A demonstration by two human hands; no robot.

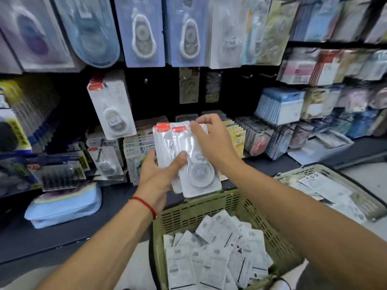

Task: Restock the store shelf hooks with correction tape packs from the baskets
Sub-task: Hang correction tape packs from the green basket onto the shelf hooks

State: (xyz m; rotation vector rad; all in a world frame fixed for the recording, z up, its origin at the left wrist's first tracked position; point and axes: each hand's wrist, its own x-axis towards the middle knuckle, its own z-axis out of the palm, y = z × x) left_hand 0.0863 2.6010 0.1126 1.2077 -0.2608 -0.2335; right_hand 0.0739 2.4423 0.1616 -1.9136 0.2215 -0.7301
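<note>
Head view looks down on both hands working at a store shelf. Left hand [157, 174] grips a fanned stack of correction tape packs [184, 162] from below, thumb pressed across the front of the stack, fingers curled behind it. Right hand [211, 141] pinches the top edge of the frontmost pack, fingers bent over the red header strips. A red string bracelet [144, 204] circles the left wrist. The stack is held upright above the far rim of a green plastic basket [209, 204], which sits near the person and holds a loose heap of more packs [217, 248] lying back side up. A second green basket [335, 181] stands to the right, with more white packs lying in it. On the dark back panel to the left of the hands, one matching pack with a red header [112, 107] hangs tilted from a hook, and another like it [106, 162] leans lower down. Larger blister packs [142, 32] hang in a row across the top. Bare hooks [146, 81] show on the panel just above the hands. A pale blue pouch [65, 206] lies on the dark shelf ledge at the left. Rows of other carded stationery [280, 105] fill the right side, blurred
</note>
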